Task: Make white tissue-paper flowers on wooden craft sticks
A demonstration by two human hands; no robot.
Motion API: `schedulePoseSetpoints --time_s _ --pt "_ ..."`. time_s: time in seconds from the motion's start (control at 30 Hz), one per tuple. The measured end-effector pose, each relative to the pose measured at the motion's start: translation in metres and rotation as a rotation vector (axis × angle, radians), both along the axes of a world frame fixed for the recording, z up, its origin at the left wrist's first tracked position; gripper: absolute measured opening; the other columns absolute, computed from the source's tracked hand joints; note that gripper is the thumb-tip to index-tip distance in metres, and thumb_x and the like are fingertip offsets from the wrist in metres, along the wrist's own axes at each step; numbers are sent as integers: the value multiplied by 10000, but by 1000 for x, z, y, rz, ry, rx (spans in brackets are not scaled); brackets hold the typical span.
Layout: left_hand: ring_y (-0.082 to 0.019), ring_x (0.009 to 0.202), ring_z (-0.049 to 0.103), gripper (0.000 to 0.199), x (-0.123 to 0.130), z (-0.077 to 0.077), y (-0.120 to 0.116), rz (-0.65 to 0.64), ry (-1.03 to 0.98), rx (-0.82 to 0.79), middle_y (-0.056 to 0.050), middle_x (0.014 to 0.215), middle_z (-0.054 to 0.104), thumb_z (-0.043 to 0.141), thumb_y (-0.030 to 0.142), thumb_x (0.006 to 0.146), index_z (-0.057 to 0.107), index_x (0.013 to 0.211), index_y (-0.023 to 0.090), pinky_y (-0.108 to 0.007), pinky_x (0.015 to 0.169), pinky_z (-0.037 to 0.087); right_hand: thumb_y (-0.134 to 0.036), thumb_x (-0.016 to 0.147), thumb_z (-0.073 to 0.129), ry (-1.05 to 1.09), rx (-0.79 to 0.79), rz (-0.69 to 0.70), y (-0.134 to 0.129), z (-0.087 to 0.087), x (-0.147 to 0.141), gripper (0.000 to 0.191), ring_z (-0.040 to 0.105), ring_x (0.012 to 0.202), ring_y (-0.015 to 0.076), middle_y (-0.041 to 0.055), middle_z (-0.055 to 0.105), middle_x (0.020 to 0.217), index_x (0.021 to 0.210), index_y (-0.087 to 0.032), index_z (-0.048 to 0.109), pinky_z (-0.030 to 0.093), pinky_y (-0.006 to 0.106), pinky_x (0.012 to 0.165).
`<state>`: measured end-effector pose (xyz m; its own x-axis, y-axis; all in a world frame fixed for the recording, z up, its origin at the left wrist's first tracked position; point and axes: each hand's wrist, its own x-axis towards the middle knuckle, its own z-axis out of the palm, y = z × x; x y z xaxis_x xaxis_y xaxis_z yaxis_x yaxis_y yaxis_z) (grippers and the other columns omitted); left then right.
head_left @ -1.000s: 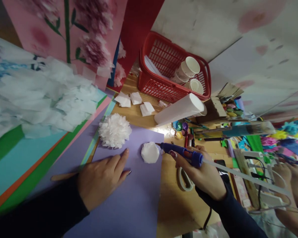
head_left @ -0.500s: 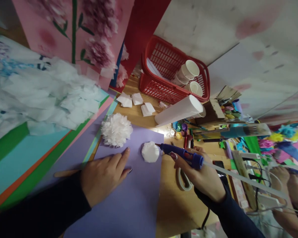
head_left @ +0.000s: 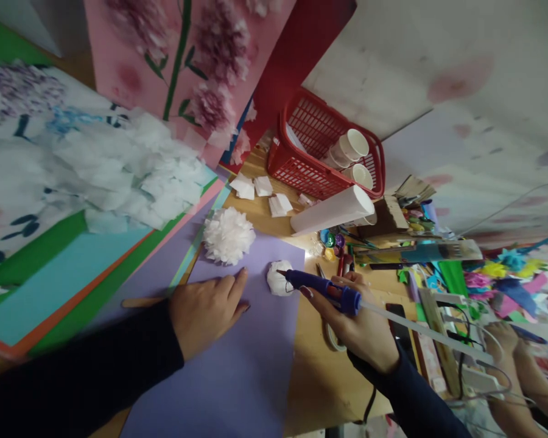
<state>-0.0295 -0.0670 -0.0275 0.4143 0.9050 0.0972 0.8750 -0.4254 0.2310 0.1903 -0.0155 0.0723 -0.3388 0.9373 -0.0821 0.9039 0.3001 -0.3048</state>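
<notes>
In my right hand [head_left: 363, 319] is a blue glue gun [head_left: 322, 287], with a long pale glue stick [head_left: 420, 328] running out of its back end. Its nozzle is over a small round wad of white paper [head_left: 274, 281]; whether it touches cannot be seen. That wad lies on a purple sheet [head_left: 237, 371]. My left hand [head_left: 207, 316] rests palm down on the same sheet, index finger extended, holding nothing. Just beyond its fingertips sits a fluffy white paper flower [head_left: 228, 236]. A wooden stick [head_left: 139, 302] pokes out beside my left wrist.
A red basket [head_left: 301, 167] with paper cups stands behind a white roll [head_left: 333, 211]. Folded white paper squares [head_left: 280, 205] lie nearby. Scissors [head_left: 333, 337] are partly under my right hand. Tissue paper [head_left: 137, 176] is heaped at left. Another person's hands [head_left: 506, 347] are at far right.
The glue gun in my right hand has moved left, its nozzle going from the wad's edge to over it. My left hand stays flat on the sheet. The whole view has shifted slightly.
</notes>
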Motion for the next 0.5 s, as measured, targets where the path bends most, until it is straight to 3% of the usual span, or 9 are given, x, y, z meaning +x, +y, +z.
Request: schedulePoseSetpoints --time_s 0.13,0.4,0.5 --pt "-193 580 622 445 2 -4 0 0 -8 -44 -86 771 676 471 336 919 546 1286 96 -295 461 311 -532 845 535 17 38 4 -1 -2 -7 504 445 439 131 -23 474 433 451 -227 462 376 330 575" --pt "-208 631 634 468 4 -6 3 8 -31 -122 -115 803 658 506 309 900 521 1308 80 -275 467 341 -547 860 493 -48 -59 41 1 6 -17 495 498 466 143 -8 510 432 479 -233 528 379 306 560" --pt "-212 644 640 473 5 -4 4 -6 -50 -144 -116 799 650 506 299 901 510 1318 74 -272 475 359 -551 855 499 -82 -23 62 3 7 -19 496 485 448 146 -10 494 425 476 -234 535 360 309 542"
